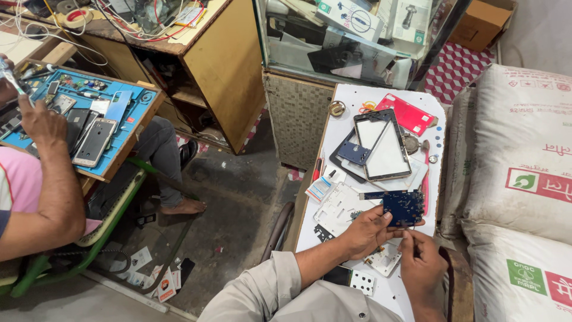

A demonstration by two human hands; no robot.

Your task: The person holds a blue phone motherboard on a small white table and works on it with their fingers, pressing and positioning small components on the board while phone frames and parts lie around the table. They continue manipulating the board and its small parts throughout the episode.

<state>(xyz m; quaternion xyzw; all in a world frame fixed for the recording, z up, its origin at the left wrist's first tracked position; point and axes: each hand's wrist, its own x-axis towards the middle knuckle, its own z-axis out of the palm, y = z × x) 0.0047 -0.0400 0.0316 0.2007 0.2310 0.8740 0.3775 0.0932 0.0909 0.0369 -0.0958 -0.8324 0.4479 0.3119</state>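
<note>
My left hand (368,229) grips a blue circuit board (400,206) by its lower left edge, holding it just above the white table (345,98). My right hand (420,263) is under the board's lower right corner, fingers pinched together at its edge; whether they hold a small part I cannot tell. Behind the board lie a phone frame with a white screen panel (384,146), a dark blue part (354,152) and a red phone cover (410,113). A white plastic back plate (335,206) lies left of my left hand.
Another person sits at left, arm (53,191) raised over a blue work mat (128,101) with several phones and tools. A glass display case (351,42) stands beyond the table. White sacks (518,173) are stacked at right. A wooden desk (220,65) is behind.
</note>
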